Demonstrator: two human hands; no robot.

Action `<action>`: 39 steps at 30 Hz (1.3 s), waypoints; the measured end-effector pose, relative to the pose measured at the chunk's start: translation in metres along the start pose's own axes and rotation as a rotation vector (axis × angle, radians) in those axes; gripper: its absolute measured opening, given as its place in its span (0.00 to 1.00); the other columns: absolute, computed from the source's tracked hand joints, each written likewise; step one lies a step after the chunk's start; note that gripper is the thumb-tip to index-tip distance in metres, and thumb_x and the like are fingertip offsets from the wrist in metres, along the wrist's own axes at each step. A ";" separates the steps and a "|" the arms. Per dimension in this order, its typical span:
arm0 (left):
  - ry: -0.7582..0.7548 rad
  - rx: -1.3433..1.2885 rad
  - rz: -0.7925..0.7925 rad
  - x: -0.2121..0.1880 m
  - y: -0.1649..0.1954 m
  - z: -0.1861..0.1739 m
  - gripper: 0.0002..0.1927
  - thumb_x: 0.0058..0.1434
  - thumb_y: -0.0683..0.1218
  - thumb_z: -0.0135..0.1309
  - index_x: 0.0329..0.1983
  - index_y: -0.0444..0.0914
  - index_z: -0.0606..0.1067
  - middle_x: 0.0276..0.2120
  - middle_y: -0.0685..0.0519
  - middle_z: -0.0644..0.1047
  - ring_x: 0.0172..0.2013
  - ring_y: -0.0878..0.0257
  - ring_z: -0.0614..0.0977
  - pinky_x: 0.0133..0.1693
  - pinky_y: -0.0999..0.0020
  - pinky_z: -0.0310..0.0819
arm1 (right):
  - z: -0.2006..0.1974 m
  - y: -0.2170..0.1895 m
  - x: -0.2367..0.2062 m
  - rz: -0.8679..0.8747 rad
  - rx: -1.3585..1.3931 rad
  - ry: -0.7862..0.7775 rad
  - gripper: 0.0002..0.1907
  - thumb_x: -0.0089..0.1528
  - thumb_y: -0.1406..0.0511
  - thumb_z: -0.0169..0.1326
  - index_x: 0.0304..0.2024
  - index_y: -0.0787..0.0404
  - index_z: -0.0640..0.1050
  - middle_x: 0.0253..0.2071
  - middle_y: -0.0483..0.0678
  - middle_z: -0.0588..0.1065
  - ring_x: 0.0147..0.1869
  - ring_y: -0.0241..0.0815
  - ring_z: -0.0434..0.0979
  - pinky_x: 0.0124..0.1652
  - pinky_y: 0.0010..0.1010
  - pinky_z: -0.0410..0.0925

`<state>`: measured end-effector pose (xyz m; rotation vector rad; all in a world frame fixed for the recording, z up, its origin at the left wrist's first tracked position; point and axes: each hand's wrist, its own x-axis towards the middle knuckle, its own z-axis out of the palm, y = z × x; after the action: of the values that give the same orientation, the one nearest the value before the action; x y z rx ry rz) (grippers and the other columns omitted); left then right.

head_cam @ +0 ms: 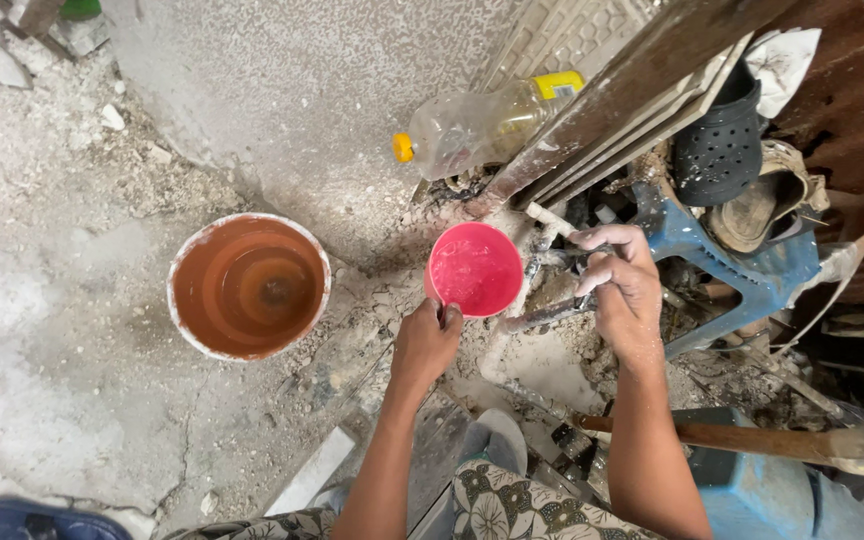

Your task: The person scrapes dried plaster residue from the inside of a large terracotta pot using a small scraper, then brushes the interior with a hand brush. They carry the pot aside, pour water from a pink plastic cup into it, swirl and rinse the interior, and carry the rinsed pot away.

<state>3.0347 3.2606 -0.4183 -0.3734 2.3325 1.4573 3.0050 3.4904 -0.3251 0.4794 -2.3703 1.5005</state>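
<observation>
My left hand [426, 342] grips the near rim of a small pink cup [476, 268] and holds it upright over the dusty floor. The inside of the cup looks wet and pink. My right hand [624, 288], dusted with white powder, is closed around a grey metal tap or pipe fitting [552, 258] just right of the cup. A thin pipe [542, 316] runs below it. To the left, apart from both hands, stands an orange bucket [248, 286] with a white-smeared rim and murky water at its bottom.
An empty plastic oil bottle [482, 124] with a yellow cap lies beyond the cup. Boards [632, 90] lean at the right, beside black sandals [720, 140] and a blue plastic chair [742, 270]. A wooden handle [752, 438] lies near my right arm. Rubble covers the floor.
</observation>
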 end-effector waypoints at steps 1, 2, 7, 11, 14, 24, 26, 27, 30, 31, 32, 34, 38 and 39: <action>-0.005 -0.021 -0.007 -0.002 0.000 -0.003 0.18 0.65 0.53 0.51 0.37 0.31 0.75 0.28 0.38 0.80 0.31 0.44 0.83 0.36 0.50 0.74 | 0.000 -0.003 0.002 0.032 -0.033 0.011 0.15 0.59 0.81 0.41 0.25 0.64 0.75 0.51 0.48 0.71 0.60 0.47 0.75 0.56 0.34 0.68; -0.005 -0.041 -0.015 -0.003 -0.001 -0.007 0.18 0.64 0.53 0.52 0.36 0.31 0.75 0.28 0.39 0.80 0.30 0.44 0.83 0.36 0.50 0.74 | 0.002 -0.006 0.004 0.061 -0.063 0.019 0.15 0.57 0.81 0.41 0.24 0.65 0.75 0.49 0.49 0.72 0.58 0.47 0.74 0.53 0.33 0.67; 0.130 -0.047 -0.015 -0.015 -0.007 -0.041 0.16 0.59 0.52 0.55 0.37 0.32 0.76 0.28 0.40 0.81 0.31 0.46 0.84 0.36 0.52 0.75 | 0.038 -0.020 -0.007 -0.360 -0.149 0.339 0.13 0.60 0.78 0.44 0.24 0.62 0.74 0.46 0.48 0.76 0.61 0.46 0.74 0.61 0.40 0.69; 0.177 -0.044 -0.162 -0.027 -0.020 -0.086 0.14 0.60 0.52 0.53 0.37 0.36 0.76 0.28 0.42 0.82 0.31 0.48 0.86 0.37 0.53 0.77 | 0.104 -0.016 -0.041 -0.561 0.180 0.338 0.12 0.63 0.70 0.54 0.24 0.54 0.76 0.42 0.43 0.77 0.58 0.41 0.73 0.57 0.39 0.71; 0.378 0.082 -0.201 -0.038 -0.032 -0.119 0.14 0.61 0.53 0.55 0.39 0.37 0.76 0.31 0.39 0.82 0.35 0.43 0.85 0.38 0.49 0.76 | 0.163 0.007 -0.052 -0.304 0.321 0.084 0.09 0.64 0.74 0.47 0.33 0.58 0.74 0.46 0.46 0.75 0.56 0.46 0.74 0.55 0.37 0.70; 0.808 0.305 -0.498 -0.042 -0.098 -0.180 0.12 0.63 0.52 0.57 0.43 0.40 0.73 0.37 0.40 0.82 0.39 0.39 0.83 0.41 0.43 0.75 | 0.263 0.104 -0.093 0.398 0.251 -0.652 0.11 0.64 0.74 0.45 0.46 0.60 0.77 0.47 0.47 0.76 0.46 0.36 0.76 0.46 0.27 0.69; 0.838 0.305 -0.496 -0.039 -0.113 -0.181 0.13 0.62 0.51 0.56 0.44 0.41 0.72 0.38 0.41 0.81 0.39 0.39 0.83 0.41 0.42 0.74 | 0.261 0.116 -0.101 0.503 0.248 -0.702 0.11 0.66 0.72 0.46 0.46 0.60 0.78 0.44 0.46 0.78 0.46 0.36 0.76 0.46 0.28 0.69; 0.855 0.305 -0.493 -0.038 -0.119 -0.181 0.14 0.62 0.51 0.56 0.45 0.41 0.71 0.38 0.41 0.81 0.40 0.39 0.82 0.40 0.42 0.74 | 0.259 0.122 -0.102 0.554 0.247 -0.726 0.11 0.66 0.72 0.46 0.46 0.59 0.78 0.43 0.45 0.79 0.45 0.37 0.76 0.46 0.28 0.70; 0.852 0.305 -0.502 -0.031 -0.137 -0.176 0.14 0.64 0.51 0.56 0.47 0.42 0.70 0.42 0.43 0.80 0.41 0.39 0.82 0.39 0.41 0.73 | 0.247 0.140 -0.104 0.689 0.113 -0.750 0.11 0.67 0.72 0.46 0.47 0.60 0.79 0.41 0.47 0.79 0.44 0.39 0.76 0.47 0.30 0.69; 0.853 0.295 -0.492 -0.029 -0.143 -0.174 0.14 0.63 0.50 0.56 0.48 0.42 0.70 0.43 0.44 0.79 0.41 0.39 0.81 0.39 0.42 0.73 | 0.242 0.147 -0.104 0.691 0.185 -0.690 0.12 0.66 0.72 0.45 0.47 0.60 0.78 0.42 0.46 0.79 0.44 0.38 0.76 0.46 0.31 0.70; 0.852 0.285 -0.483 -0.026 -0.149 -0.170 0.14 0.63 0.48 0.56 0.50 0.43 0.69 0.45 0.44 0.78 0.42 0.39 0.81 0.38 0.42 0.74 | 0.237 0.152 -0.105 0.693 0.255 -0.630 0.12 0.66 0.72 0.44 0.47 0.61 0.78 0.43 0.46 0.79 0.44 0.38 0.77 0.46 0.32 0.71; 0.865 0.272 -0.445 -0.018 -0.161 -0.159 0.16 0.62 0.45 0.57 0.51 0.44 0.69 0.47 0.45 0.77 0.42 0.40 0.81 0.37 0.42 0.74 | 0.225 0.166 -0.105 0.755 0.326 -0.527 0.13 0.66 0.72 0.43 0.47 0.61 0.78 0.44 0.46 0.79 0.44 0.37 0.78 0.46 0.33 0.73; 0.929 0.290 -0.346 -0.004 -0.171 -0.130 0.19 0.59 0.40 0.57 0.54 0.45 0.70 0.51 0.44 0.76 0.43 0.40 0.81 0.38 0.43 0.75 | 0.194 0.183 -0.110 0.935 0.433 -0.385 0.12 0.68 0.72 0.42 0.47 0.61 0.77 0.44 0.48 0.79 0.46 0.41 0.79 0.48 0.37 0.73; 0.948 0.299 -0.316 -0.001 -0.168 -0.123 0.21 0.58 0.38 0.57 0.54 0.45 0.71 0.52 0.44 0.75 0.43 0.40 0.81 0.38 0.44 0.76 | 0.183 0.184 -0.111 0.955 0.484 -0.350 0.12 0.68 0.72 0.42 0.47 0.62 0.77 0.44 0.49 0.79 0.46 0.42 0.79 0.48 0.38 0.73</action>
<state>3.0836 3.0770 -0.5042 -1.5232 2.9041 0.8253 3.0133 3.4113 -0.5962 -0.4348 -2.6293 2.5990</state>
